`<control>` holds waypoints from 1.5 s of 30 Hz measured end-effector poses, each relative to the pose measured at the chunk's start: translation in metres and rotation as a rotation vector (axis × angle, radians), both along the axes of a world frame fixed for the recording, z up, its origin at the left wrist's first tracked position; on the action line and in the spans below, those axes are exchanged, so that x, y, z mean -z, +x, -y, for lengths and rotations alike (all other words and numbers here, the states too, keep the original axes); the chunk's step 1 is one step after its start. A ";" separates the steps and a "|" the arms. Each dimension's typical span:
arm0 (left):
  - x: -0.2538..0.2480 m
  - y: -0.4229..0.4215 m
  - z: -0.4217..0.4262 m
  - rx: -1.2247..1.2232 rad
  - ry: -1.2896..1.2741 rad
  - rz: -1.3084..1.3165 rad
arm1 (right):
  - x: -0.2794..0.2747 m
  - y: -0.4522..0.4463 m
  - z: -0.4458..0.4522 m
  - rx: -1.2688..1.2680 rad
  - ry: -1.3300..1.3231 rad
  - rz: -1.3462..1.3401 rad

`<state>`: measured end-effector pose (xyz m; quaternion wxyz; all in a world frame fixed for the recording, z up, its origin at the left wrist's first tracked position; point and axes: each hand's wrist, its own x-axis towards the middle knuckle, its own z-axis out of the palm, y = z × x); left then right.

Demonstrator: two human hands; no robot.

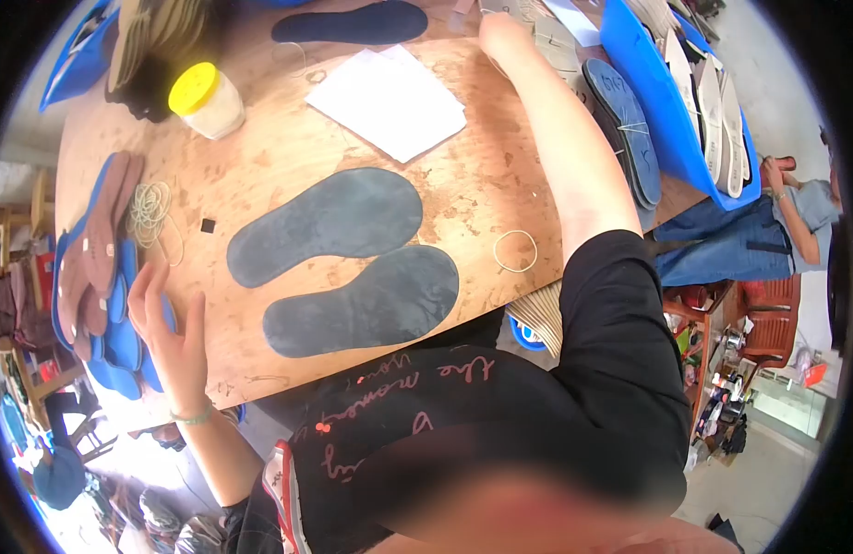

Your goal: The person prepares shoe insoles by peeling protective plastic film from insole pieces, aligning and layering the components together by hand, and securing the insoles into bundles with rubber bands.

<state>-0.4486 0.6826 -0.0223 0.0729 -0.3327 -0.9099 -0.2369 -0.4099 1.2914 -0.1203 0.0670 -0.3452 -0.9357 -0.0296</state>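
Note:
My left hand point(171, 328) is open, its fingers spread at the left edge of the table, beside a pile of brown and blue insoles point(102, 231). My right hand point(505, 39) is stretched to the far side of the table, near pale stacked pieces point(558, 42). Its fingers are mostly hidden, and I cannot make out whether they hold anything. Two dark grey insoles lie side by side in front of me: an upper insole point(330, 223) and a lower insole point(364, 303). White paper sheets point(390, 103) lie beyond them.
A yellow-lidded jar point(210, 102), rubber bands point(151, 214) and a single rubber band point(515, 251) are on the table point(463, 198). A dark insole point(351, 23) lies at the back. Tied blue insoles point(630, 134) sit by a blue bin point(671, 111). Another person point(750, 231) is at right.

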 end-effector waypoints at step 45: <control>0.013 0.097 -0.048 0.474 1.090 0.979 | -0.160 0.161 0.405 -0.597 -0.863 -0.866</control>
